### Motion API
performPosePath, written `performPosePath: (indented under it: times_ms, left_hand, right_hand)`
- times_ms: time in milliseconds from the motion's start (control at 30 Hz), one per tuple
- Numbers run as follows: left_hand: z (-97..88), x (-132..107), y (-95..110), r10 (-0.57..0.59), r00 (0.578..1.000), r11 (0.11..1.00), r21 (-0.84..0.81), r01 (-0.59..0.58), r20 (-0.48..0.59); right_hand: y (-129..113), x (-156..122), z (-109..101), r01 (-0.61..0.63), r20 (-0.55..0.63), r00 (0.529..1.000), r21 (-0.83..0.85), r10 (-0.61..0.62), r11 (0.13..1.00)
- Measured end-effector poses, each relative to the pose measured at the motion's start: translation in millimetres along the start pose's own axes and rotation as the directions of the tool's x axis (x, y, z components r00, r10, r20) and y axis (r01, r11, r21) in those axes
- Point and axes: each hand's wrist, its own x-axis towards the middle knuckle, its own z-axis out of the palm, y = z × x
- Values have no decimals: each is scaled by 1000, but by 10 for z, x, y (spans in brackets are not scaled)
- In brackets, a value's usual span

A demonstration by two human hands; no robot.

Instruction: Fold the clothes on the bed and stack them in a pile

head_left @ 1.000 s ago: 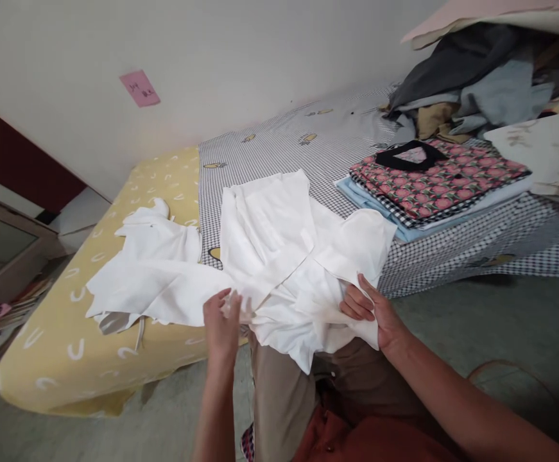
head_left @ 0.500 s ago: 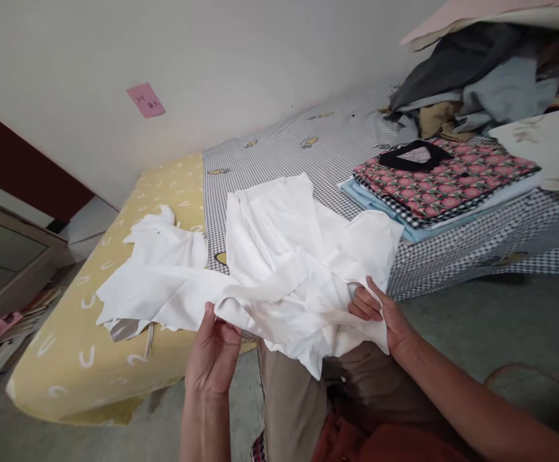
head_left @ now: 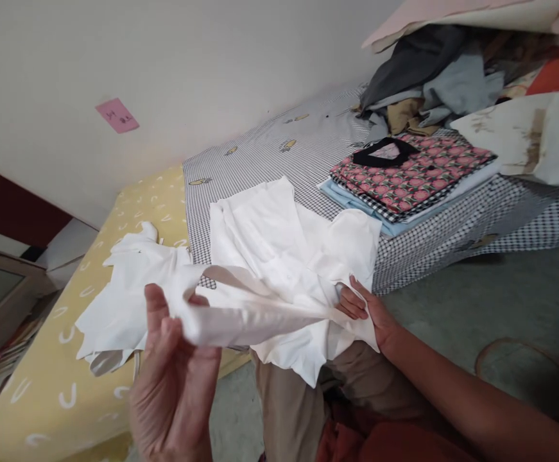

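Note:
A white shirt [head_left: 269,256] lies crumpled over the bed's front edge, part of it hanging above my knees. Its near band is stretched between both hands. My left hand [head_left: 178,372] is raised close to the camera, its fingers closed around the looped end of that band. At the right, my right hand [head_left: 368,311] grips the fabric, its fingers showing through a gap in the cloth. Another white piece of clothing [head_left: 129,282] is spread at the left; whether it joins the shirt I cannot tell.
A stack of folded clothes with a pink floral top [head_left: 418,173] sits at the right. Behind it is a loose heap of clothes [head_left: 404,70]. The bed has a yellow cover [head_left: 48,372] and a checked sheet [head_left: 245,154]. A pink note [head_left: 118,115] is on the wall.
My left hand has risen and moved left toward the camera, pulling the shirt's band up off the rest. My right hand keeps its grip. The view has turned slightly right.

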Motion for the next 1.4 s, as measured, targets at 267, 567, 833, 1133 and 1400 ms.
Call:
performPosePath:
  times_ms: [267, 567, 833, 1133, 1400]
  left_hand:
    - [-303, -24, 8, -288, 956, 917, 272, 292, -55]
    - [-29, 41, -158, -402, 908, 832, 460, 310, 115]
    - [-855, 481, -965, -585, 802, 557, 661, 502, -116]
    - [-1245, -152, -888, -25, 979, 421, 886, 193, -201]
    - [-1388, -1044, -1294, -79, 884, -319, 828, -461, 461]
  right_hand:
    - [-4, 1, 3, 23, -37, 999, -17, -23, 1000]
    - [3, 24, -37, -11, -11, 1000, -12, 11, 1000]
    - [-4, 0, 4, 23, -47, 999, -42, -25, 999]
    - [-14, 11, 11, 11, -63, 998, -27, -12, 1000]
    - [-31, -3, 40, -53, -62, 997, -26, 51, 998]
